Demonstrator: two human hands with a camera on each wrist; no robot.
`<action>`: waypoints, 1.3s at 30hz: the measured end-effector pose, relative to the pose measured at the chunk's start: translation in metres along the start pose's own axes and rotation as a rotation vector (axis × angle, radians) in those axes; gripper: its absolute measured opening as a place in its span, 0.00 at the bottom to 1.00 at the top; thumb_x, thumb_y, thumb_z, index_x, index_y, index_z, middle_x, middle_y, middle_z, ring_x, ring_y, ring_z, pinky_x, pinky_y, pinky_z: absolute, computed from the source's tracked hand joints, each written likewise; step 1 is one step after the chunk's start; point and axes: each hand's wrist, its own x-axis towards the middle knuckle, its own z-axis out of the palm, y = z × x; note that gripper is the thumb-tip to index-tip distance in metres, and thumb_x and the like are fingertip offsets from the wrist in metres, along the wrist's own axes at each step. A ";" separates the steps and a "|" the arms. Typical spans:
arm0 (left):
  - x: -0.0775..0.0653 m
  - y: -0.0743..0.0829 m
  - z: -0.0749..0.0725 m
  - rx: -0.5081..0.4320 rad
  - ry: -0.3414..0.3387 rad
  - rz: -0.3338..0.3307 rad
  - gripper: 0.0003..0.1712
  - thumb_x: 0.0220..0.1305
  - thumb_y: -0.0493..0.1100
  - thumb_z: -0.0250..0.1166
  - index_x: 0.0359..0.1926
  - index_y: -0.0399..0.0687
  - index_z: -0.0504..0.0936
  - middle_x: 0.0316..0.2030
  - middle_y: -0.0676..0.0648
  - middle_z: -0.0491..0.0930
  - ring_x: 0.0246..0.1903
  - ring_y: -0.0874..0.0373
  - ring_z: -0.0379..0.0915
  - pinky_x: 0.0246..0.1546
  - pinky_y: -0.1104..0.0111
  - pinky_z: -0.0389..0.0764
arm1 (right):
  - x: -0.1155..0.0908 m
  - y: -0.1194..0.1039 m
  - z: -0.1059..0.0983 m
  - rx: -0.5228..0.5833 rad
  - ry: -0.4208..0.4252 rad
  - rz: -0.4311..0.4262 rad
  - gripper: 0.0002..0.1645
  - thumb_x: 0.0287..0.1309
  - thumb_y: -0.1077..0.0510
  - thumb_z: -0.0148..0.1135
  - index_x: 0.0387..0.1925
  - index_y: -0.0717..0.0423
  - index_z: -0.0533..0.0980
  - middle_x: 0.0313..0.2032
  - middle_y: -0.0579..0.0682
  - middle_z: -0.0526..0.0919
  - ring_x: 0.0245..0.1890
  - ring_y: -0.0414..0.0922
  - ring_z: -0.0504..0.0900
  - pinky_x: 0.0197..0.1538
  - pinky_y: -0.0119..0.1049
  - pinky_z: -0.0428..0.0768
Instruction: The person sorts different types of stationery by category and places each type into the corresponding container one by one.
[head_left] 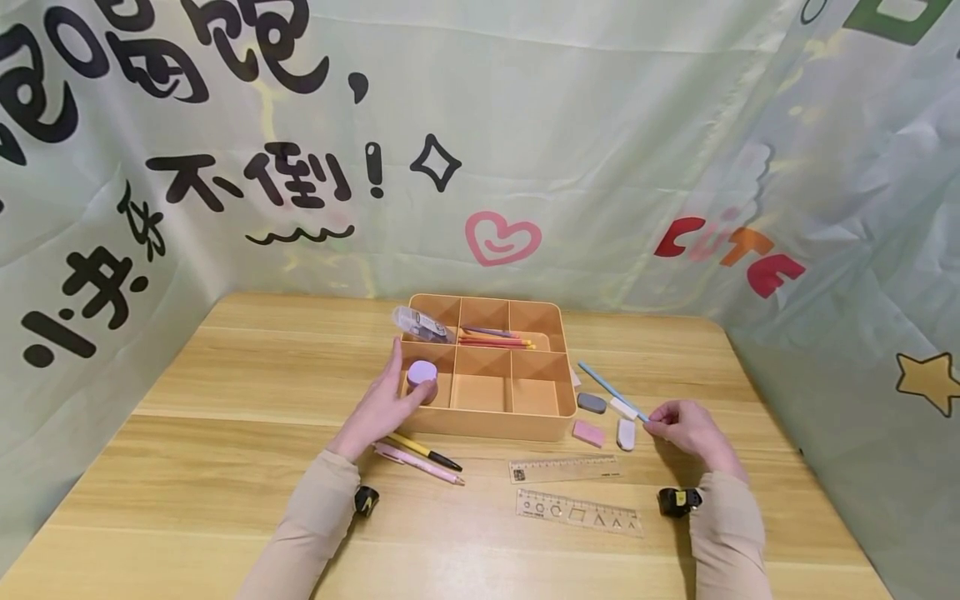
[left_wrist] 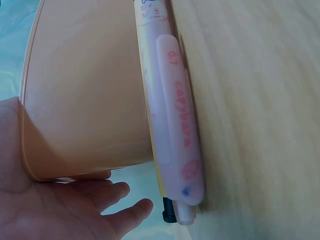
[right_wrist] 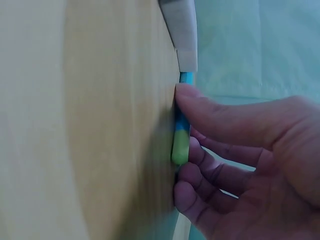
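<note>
My left hand [head_left: 384,410] holds the left front corner of an orange divided storage box [head_left: 487,423], thumb over the rim and fingers along the outer side. Its fingers [left_wrist: 125,220] show past the box's edge in the left wrist view. My right hand [head_left: 692,429] pinches the near end of a blue pencil [head_left: 603,383], which slants away over the table. In the right wrist view the pencil's rounded light-green end [right_wrist: 180,147] sticks out below the thumb. A white eraser [head_left: 623,408] lies against the pencil; whether they touch cannot be told.
Inside the box are colored pencils [head_left: 495,340], a clear purple-tinted case [head_left: 422,323] and a purple-topped round thing [head_left: 422,373]. Grey [head_left: 592,403], pink [head_left: 588,433] and pale erasers [head_left: 626,434] lie right. Two clear rulers [head_left: 566,468] and two pens [head_left: 420,463] lie in front.
</note>
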 end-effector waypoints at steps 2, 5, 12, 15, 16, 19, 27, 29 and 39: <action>0.000 0.000 0.000 0.002 0.000 -0.001 0.59 0.72 0.60 0.58 0.79 0.40 0.26 0.80 0.37 0.30 0.79 0.37 0.37 0.79 0.46 0.46 | 0.000 0.000 0.000 -0.009 0.005 0.006 0.11 0.63 0.59 0.65 0.34 0.66 0.81 0.28 0.51 0.81 0.29 0.43 0.72 0.35 0.34 0.70; 0.000 0.000 0.000 0.005 0.000 -0.001 0.59 0.72 0.60 0.58 0.79 0.40 0.26 0.80 0.36 0.30 0.79 0.37 0.37 0.79 0.46 0.46 | 0.001 0.000 0.001 -0.022 0.020 0.008 0.11 0.63 0.59 0.64 0.33 0.66 0.80 0.28 0.52 0.81 0.30 0.43 0.72 0.35 0.34 0.70; 0.001 -0.001 0.000 0.004 -0.001 -0.005 0.59 0.72 0.60 0.58 0.79 0.43 0.25 0.80 0.36 0.30 0.79 0.37 0.37 0.79 0.46 0.46 | 0.002 0.001 0.001 -0.029 0.034 0.011 0.13 0.66 0.59 0.60 0.35 0.67 0.80 0.30 0.55 0.82 0.32 0.44 0.73 0.35 0.34 0.70; 0.001 0.000 0.000 0.002 -0.001 -0.005 0.59 0.72 0.60 0.58 0.79 0.43 0.25 0.80 0.37 0.30 0.79 0.37 0.37 0.79 0.46 0.46 | 0.001 0.000 0.000 -0.019 0.029 0.027 0.14 0.69 0.58 0.57 0.38 0.68 0.79 0.31 0.56 0.81 0.33 0.46 0.73 0.35 0.34 0.69; 0.001 0.000 0.000 0.003 -0.001 -0.004 0.59 0.72 0.60 0.58 0.79 0.43 0.25 0.80 0.37 0.30 0.79 0.37 0.37 0.79 0.46 0.46 | 0.001 0.000 -0.001 -0.016 0.028 0.032 0.14 0.69 0.59 0.56 0.38 0.69 0.78 0.31 0.57 0.80 0.33 0.47 0.73 0.35 0.34 0.69; 0.001 -0.001 0.000 0.002 0.000 -0.002 0.59 0.72 0.60 0.58 0.79 0.43 0.25 0.80 0.37 0.29 0.79 0.37 0.37 0.79 0.46 0.46 | 0.002 -0.001 -0.001 -0.016 0.031 0.042 0.14 0.71 0.59 0.53 0.40 0.70 0.77 0.32 0.57 0.78 0.34 0.49 0.73 0.35 0.35 0.68; 0.001 -0.001 0.000 0.003 -0.005 0.000 0.59 0.72 0.60 0.58 0.79 0.43 0.25 0.80 0.37 0.29 0.79 0.37 0.37 0.79 0.46 0.47 | 0.004 0.002 0.000 -0.033 0.061 0.029 0.14 0.72 0.62 0.49 0.41 0.72 0.75 0.33 0.62 0.78 0.36 0.54 0.76 0.38 0.37 0.71; 0.001 -0.001 0.000 0.000 -0.007 -0.003 0.59 0.72 0.61 0.58 0.79 0.43 0.25 0.80 0.37 0.29 0.79 0.38 0.37 0.79 0.46 0.47 | 0.004 0.002 0.000 -0.037 0.066 0.025 0.14 0.72 0.62 0.49 0.42 0.73 0.75 0.34 0.63 0.79 0.37 0.55 0.77 0.40 0.39 0.72; 0.001 -0.002 0.000 -0.001 -0.009 -0.004 0.59 0.72 0.59 0.58 0.79 0.44 0.25 0.80 0.38 0.29 0.79 0.38 0.37 0.79 0.46 0.47 | 0.004 0.004 0.000 -0.040 0.088 0.024 0.18 0.73 0.62 0.45 0.47 0.77 0.73 0.39 0.70 0.80 0.42 0.61 0.77 0.49 0.54 0.77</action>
